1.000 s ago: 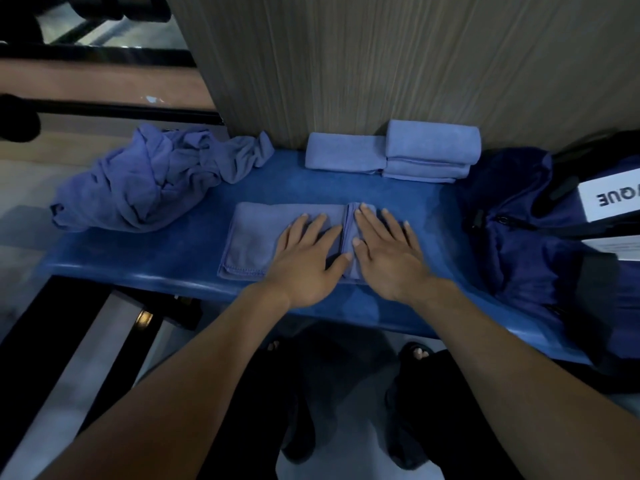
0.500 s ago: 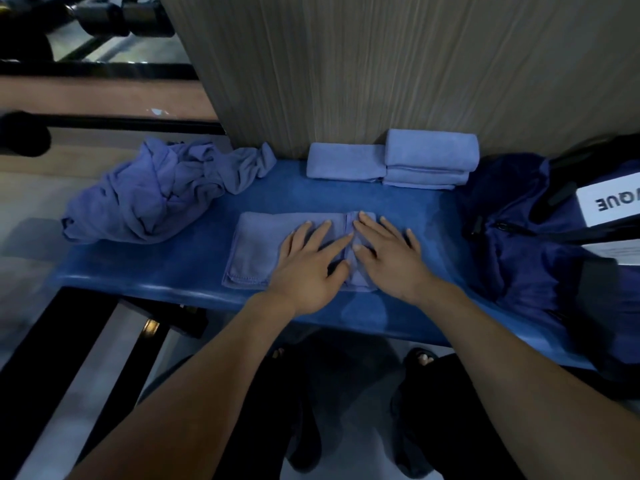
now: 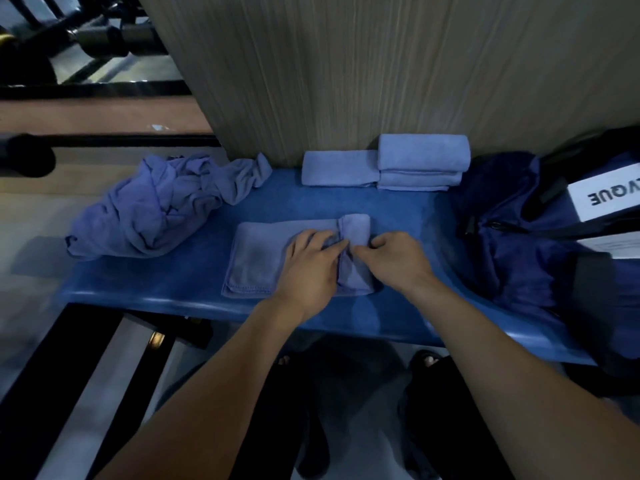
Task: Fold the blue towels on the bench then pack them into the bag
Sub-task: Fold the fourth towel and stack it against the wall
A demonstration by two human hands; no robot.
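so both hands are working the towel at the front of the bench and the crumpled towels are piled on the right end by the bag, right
Not quite: the crumpled towels lie on the left end, away from the bag, as the head view shows. Both the left hand and right hand do work the front towel.

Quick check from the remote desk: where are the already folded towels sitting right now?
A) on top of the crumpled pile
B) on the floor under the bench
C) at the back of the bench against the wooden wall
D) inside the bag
C: the folded towels sit at the back of the bench against the wooden wall, left of the bag and right of the crumpled pile.
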